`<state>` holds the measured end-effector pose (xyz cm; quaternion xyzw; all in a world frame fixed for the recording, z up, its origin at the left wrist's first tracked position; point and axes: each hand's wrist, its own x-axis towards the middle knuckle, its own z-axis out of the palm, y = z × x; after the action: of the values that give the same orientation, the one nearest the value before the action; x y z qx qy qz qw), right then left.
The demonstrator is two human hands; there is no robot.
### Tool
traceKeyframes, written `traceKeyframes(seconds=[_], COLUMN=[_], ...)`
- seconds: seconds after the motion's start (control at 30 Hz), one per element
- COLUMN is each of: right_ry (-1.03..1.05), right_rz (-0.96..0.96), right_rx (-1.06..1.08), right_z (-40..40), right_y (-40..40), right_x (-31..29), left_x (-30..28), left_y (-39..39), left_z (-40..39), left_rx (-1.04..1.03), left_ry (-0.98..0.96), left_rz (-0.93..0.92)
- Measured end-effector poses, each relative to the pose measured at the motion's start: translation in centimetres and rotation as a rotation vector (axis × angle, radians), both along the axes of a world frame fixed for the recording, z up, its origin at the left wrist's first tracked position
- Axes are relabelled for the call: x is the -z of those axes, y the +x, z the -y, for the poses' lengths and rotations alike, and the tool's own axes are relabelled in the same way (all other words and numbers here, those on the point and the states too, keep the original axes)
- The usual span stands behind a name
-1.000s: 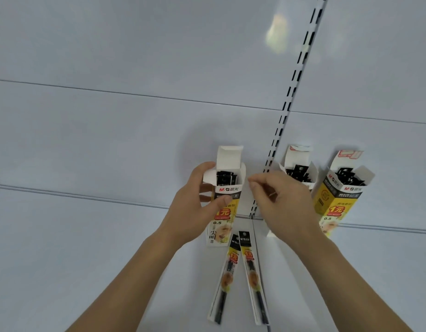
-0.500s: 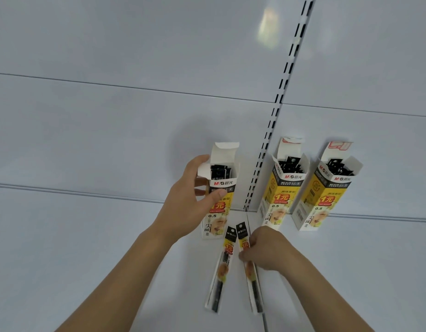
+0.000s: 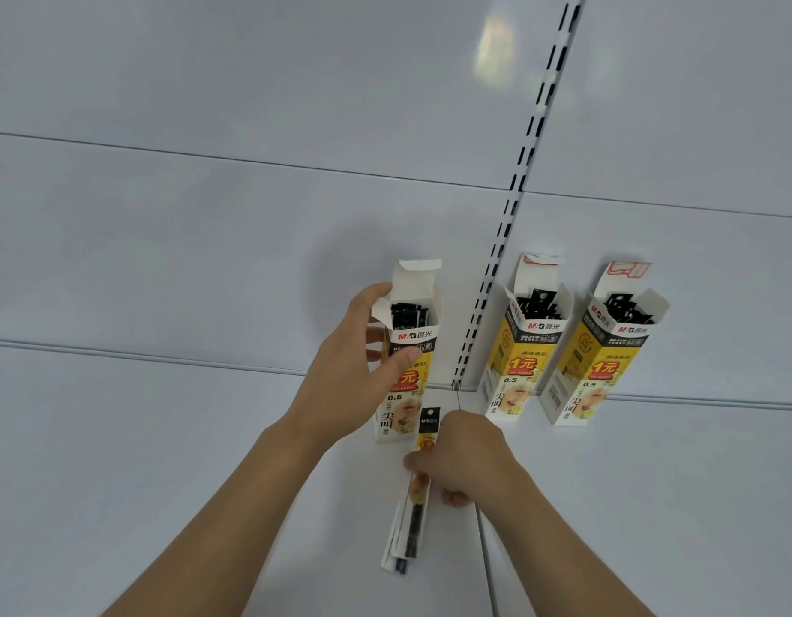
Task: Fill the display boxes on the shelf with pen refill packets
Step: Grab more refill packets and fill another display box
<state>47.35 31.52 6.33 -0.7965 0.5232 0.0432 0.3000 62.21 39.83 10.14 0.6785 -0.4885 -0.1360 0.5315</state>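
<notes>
Right hand (image 3: 467,456), which half a second ago had only just touched down on the loose packets, is now closed around the slim yellow-and-black pen refill packets (image 3: 414,492), fingers curled over them about midway along. The two packets lay side by side on the white shelf surface (image 3: 162,483) a moment back; now they are gathered into one bundle, their lower ends fanning out slightly below the hand and one black header showing above it. That suggests the pick-up is nearly done and the bundle is ready to be lifted toward a box.

Just up and to the left of that hand, the left hand (image 3: 354,367) is wrapped around the tall yellow, black and white cardboard display box (image 3: 407,385), thumb across its printed front, steadying it upright with its top flap open. Black packet headers already stand inside, so it looks partly filled, with some room likely left.

Up and to the right, beyond the slotted black-and-white shelf upright (image 3: 496,269), two matching open display boxes (image 3: 519,349) (image 3: 594,358) stand near each other against the back panel, both showing clusters of black headers at the mouth.
</notes>
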Motion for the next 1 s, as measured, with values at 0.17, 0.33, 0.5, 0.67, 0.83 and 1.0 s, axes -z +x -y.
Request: traceKeyframes(seconds=[0.17, 0.33, 0.5, 0.67, 0.83, 1.0], right_ry=[0.066, -0.085, -0.193, -0.315, -0.382, -0.370], right_rz=[0.005, 0.114, 0.763, 1.332, 1.342, 1.049], right_rx=[-0.012, 0.038, 0.149, 0.132, -0.021, -0.130], right_z=[0.7, 1.8, 2.3, 0.1, 0.8, 1.7], right_y=[0.3, -1.7, -4.7, -2.9, 1.2, 2.4], right_x=[0.8, 0.3, -7.4, -15.2, -15.6, -12.9], left_x=[0.0, -0.1, -0.4, -0.4, -0.5, -0.4], left_y=[0.0, 0.3, 0.4, 0.3, 0.2, 0.2], left_z=[0.0, -0.1, -0.1, -0.1, -0.2, -0.2], left_rx=[0.003, 0.018, 0.029, 0.030, 0.035, 0.028], left_ry=[0.001, -0.004, 0.011, 0.037, 0.049, 0.039], left_rz=[-0.003, -0.008, -0.016, -0.007, -0.008, -0.006])
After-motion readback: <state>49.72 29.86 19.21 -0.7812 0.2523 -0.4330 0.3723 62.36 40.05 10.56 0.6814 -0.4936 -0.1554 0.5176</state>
